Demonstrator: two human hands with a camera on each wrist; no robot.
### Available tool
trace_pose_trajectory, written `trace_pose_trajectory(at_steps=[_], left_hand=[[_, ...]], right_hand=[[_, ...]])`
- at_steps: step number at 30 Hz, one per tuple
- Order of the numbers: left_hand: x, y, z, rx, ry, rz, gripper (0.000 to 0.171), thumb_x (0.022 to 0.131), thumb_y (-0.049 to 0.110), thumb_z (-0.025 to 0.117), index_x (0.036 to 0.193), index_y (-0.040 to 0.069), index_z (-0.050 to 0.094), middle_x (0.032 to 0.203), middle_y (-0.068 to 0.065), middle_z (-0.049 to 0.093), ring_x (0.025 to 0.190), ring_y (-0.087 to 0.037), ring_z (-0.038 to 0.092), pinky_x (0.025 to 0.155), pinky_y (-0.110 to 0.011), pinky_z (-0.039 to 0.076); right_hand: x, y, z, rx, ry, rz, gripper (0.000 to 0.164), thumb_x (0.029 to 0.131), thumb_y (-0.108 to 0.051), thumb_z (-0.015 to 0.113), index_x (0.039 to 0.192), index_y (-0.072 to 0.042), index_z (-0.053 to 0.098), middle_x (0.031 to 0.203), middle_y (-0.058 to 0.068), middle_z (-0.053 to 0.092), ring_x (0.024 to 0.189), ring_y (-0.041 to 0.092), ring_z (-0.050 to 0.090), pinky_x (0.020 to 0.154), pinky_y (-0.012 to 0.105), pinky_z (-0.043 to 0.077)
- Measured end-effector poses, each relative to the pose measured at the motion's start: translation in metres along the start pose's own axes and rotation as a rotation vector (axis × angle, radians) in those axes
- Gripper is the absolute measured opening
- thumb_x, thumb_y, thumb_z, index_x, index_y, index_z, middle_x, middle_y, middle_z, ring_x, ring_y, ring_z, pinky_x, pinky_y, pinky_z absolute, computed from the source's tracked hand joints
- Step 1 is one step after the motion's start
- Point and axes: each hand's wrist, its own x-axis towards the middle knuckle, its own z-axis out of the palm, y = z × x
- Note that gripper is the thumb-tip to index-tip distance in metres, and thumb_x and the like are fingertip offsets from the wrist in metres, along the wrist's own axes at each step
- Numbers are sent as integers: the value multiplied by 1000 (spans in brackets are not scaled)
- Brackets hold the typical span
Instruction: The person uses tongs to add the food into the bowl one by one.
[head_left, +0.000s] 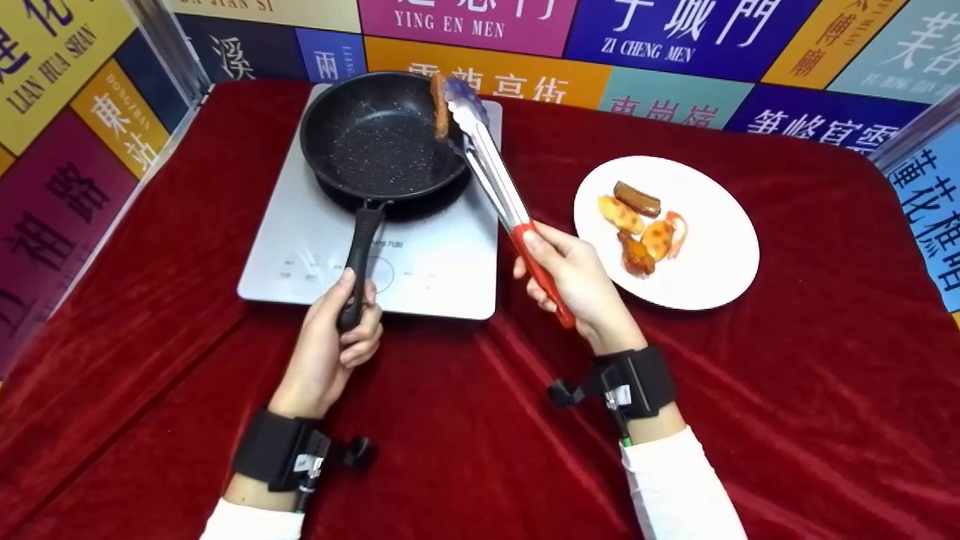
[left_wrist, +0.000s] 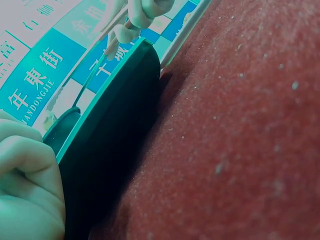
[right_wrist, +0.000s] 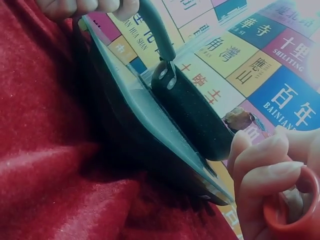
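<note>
My left hand (head_left: 334, 337) grips the handle of a black speckled frying pan (head_left: 382, 150) over a white induction cooker (head_left: 442, 262). Whether the pan's base fully touches the cooker is hidden. My right hand (head_left: 574, 277) holds metal tongs (head_left: 495, 169) by their red handles. At the pan's right rim, the tongs' tips pinch a long brown piece of food (head_left: 440, 109). In the right wrist view, my right fingers (right_wrist: 265, 175) curl round the red handle loop (right_wrist: 295, 225), and a brown lump (right_wrist: 239, 119) shows at the tongs' far end.
On the right stands a white oval plate (head_left: 712, 247) bearing a brown sausage-like piece (head_left: 637, 199), yellowish browned pieces (head_left: 621, 214), a glazed brown piece (head_left: 636, 255) and a pinkish curved strip (head_left: 677, 234). Dark red cloth (head_left: 465, 427) covers the table; printed panels (head_left: 667, 37) border the back.
</note>
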Motion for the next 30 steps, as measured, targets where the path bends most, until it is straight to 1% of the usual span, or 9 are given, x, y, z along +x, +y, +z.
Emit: trace_pose_trajectory(at_steps=[4,7,14,19,23,26,30], left_hand=[[-1,1,0,0,-12,5,33,96,35,38,87,4,42,49,1,25,36,-11,17,31,-23,12],[-1,1,0,7,-15,11,33,96,35,37,87,4,42,49,1,25,36,-11,17,31,-23,12],[0,1,0,15,-20,17,33,97,34,36,86,3,42,49,0,24,37,-11,17,32,-23,12],[-1,1,0,6,-28,18,33,97,33,35,86,3,42,50,0,24,37,-12,17,32,-23,12],[-1,1,0,27,-18,15,33,97,34,36,86,3,43,50,0,24,37,-12,17,32,-23,12],[0,2,-1,34,-9,16,34,96,34,37,87,2,43,49,1,25,37,-11,18,32,-22,13],[-1,1,-1,24,-7,23,34,96,34,37,86,2,43,49,1,25,37,-11,18,32,-23,12]], right_hand=[[-1,-1,2,-49,19,-14,39,90,-29,52,126,-12,49,74,16,53,40,13,43,31,20,34],[-5,-6,2,-113,40,-31,40,90,-28,52,128,-14,48,73,17,53,40,13,44,31,21,34],[-13,-19,1,-303,98,-69,43,92,-25,50,132,-10,42,77,25,53,42,16,43,32,23,34],[-15,-21,-2,-430,113,-104,45,92,-25,50,133,-9,40,78,23,56,45,21,45,33,24,35],[-16,-18,-6,-484,106,-126,44,93,-25,49,133,-11,40,78,23,56,45,23,46,34,23,36],[-17,-17,-8,-500,111,-132,43,92,-26,49,133,-12,41,78,22,57,45,22,46,34,23,36],[-17,-20,-7,-523,110,-129,44,92,-27,49,133,-13,41,79,22,57,45,24,46,34,20,36]])
